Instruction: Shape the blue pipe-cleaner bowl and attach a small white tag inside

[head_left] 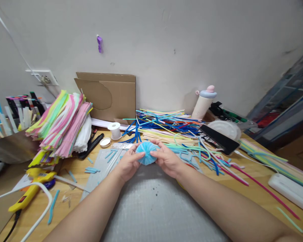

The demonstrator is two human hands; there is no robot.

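Note:
A round light-blue pompom [146, 153], with ridges running out from its middle, is held up above the far part of the grey cutting mat [146, 208]. My left hand [130, 162] grips its left side, thumb pressed on the front. From the right, my right hand [168, 159] pinches it the same way, thumb near the centre. The fingers behind the pompom are mostly hidden. Short blue pipe cleaner pieces [92, 170] lie on the mat's left side and nearby.
A yellow glue gun [32, 188] with its cable lies at left, beside bundled pastel strips [63, 124]. Pipe cleaners [166, 122] pile up at the back, near a white spool [114, 130]. A bottle [204, 102], a phone [219, 138] and a white power strip [293, 191] are at right.

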